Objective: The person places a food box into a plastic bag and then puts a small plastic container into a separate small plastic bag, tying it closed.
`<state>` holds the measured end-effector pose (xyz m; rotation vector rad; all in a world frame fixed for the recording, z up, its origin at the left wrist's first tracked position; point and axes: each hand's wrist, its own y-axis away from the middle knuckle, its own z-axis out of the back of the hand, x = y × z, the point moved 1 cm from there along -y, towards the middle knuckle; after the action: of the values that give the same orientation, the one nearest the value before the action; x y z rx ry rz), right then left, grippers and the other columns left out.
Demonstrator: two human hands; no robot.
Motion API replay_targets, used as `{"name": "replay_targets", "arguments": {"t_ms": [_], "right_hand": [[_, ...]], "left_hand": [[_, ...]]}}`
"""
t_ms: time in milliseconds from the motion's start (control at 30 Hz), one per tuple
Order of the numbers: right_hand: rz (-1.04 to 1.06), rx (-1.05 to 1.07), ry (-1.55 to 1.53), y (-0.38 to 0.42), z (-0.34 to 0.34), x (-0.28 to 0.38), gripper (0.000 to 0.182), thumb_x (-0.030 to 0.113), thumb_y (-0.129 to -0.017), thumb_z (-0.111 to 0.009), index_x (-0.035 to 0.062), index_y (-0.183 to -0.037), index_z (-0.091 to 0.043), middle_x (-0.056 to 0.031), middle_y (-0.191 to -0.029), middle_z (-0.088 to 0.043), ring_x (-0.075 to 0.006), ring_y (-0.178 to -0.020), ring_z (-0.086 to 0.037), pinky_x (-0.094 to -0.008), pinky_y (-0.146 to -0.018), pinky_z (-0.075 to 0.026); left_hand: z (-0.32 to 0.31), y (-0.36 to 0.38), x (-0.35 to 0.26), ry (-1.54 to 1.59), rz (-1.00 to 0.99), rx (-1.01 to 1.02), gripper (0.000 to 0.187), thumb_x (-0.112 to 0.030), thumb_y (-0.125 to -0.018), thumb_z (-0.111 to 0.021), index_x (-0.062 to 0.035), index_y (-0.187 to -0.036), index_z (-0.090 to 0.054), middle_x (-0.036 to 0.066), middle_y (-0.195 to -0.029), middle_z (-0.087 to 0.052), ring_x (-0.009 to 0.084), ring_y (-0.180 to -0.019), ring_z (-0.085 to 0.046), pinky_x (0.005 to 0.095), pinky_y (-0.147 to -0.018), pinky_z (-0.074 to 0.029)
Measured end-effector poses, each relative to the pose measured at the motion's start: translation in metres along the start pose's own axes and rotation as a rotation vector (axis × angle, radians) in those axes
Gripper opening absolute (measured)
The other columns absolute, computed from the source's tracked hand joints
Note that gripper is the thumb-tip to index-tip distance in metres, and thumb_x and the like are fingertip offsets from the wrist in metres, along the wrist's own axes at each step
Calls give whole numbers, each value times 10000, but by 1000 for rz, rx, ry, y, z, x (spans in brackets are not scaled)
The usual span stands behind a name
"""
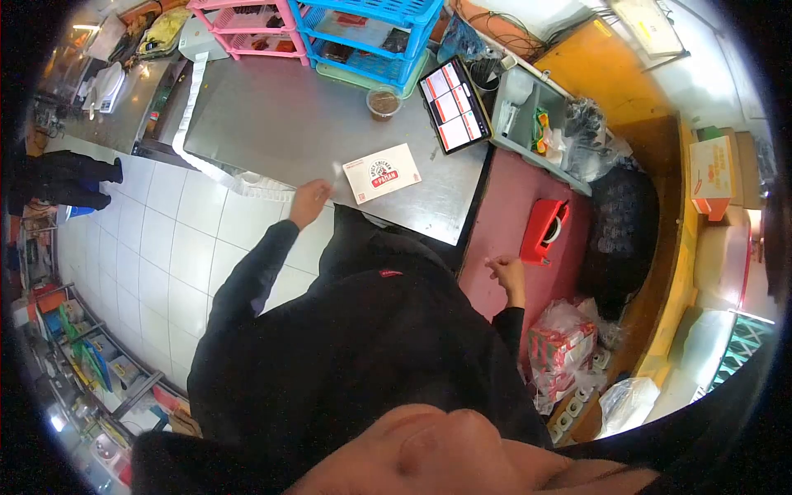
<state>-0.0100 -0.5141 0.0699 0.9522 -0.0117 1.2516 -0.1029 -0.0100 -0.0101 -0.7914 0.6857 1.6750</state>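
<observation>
My left hand (311, 204) is at the metal table's front edge, just left of a white and red printed carton (382, 174). Its fingers are loosely bent, and I see nothing held in them. The carton lies flat on the metal table (264, 111). On the other side, my right hand (508, 277) hovers over the dark red surface (505, 198), beside a red tape dispenser (544, 232) with a white roll. Its fingers are half bent and slightly apart, with no object visible between them.
A tablet (454, 107) and a lidded cup (384, 102) stand behind the carton, near blue rack trays (367, 41) and pink ones (252, 41). A grey bin (516, 124) holds packets. A paper strip (191, 107) hangs over the table's left edge. Another person's dark-clothed legs (78, 177) show far left.
</observation>
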Motion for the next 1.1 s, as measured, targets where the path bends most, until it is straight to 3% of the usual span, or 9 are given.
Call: {"name": "replay_targets", "arguments": {"t_ms": [133,200,267,367,467,667,933,967,1100], "right_hand": [[129,-8,65,-17,2,27,283,301,-766,-694,23,-712,-687,-50,-514,-566,-88,-389,-464,-248,-378,-334],[166,0,52,-26,-6,51,300,310,-770,-693,15,-716,-687,-47,-521,-569,-91,-399,-476,-255,-389,-346],[407,19,34,-36,-16,81,308,309,-783,-684,5,-731,-685,-39,-539,-576,-92,-430,-503,-259,-424,-375],[455,163,44,-47,-20,126,288,287,-798,-671,3,-755,-685,-38,-553,-582,-90,-459,-527,-258,-457,-398],[584,236,96,-53,-25,174,270,272,-803,-667,5,-768,-684,-43,-548,-579,-92,-453,-525,-258,-454,-397],[824,422,248,-90,-73,249,249,265,-778,-694,16,-776,-695,-52,-551,-587,-100,-455,-532,-255,-452,-397],[1027,806,434,-111,-175,296,255,275,-713,-736,27,-762,-704,-100,-628,-635,-155,-517,-585,-305,-513,-467],[1226,437,662,-132,-196,281,439,455,-622,-753,46,-773,-704,-113,-719,-663,-205,-649,-643,-337,-579,-488],[1050,186,910,-114,-175,292,714,680,-475,-713,60,-827,-700,-115,-807,-674,-241,-780,-659,-357,-650,-501]], "left_hand": [[-27,-37,-122,1115,205,-231,256,-29,-836,-606,-45,-1056,-476,59,-1014,-597,164,-907,-596,297,-728,-529],[-61,-57,-123,636,-77,-438,308,-55,-835,-591,-104,-1137,-549,99,-1063,-553,204,-869,-605,301,-695,-526],[-93,-60,-86,-68,-17,-210,319,-152,-826,-599,-157,-1145,-585,103,-1115,-508,258,-919,-569,405,-833,-464],[-92,-51,-100,-410,12,-135,427,-269,-798,-621,-200,-1214,-552,97,-1243,-429,300,-1063,-467,546,-960,-295],[-82,-41,-92,-448,-93,-241,559,-384,-740,-670,-228,-1257,-524,96,-1315,-374,290,-1216,-323,614,-972,-175],[-65,-42,-70,-415,-20,-51,905,-525,-555,-762,-250,-1346,-420,74,-1358,-327,281,-1282,-258,625,-985,-147],[-75,-36,-71,-327,53,-267,1048,-545,-402,-812,-252,-1334,-433,38,-1332,-369,252,-1264,-289,594,-994,-177],[-74,-36,-71,-312,35,-283,1058,-548,-390,-813,-251,-1332,-435,37,-1331,-373,250,-1260,-294,590,-989,-188],[-74,-38,-71,-310,44,-273,1071,-548,-364,-818,-249,-1322,-445,35,-1323,-389,245,-1259,-296,589,-982,-201]]}}
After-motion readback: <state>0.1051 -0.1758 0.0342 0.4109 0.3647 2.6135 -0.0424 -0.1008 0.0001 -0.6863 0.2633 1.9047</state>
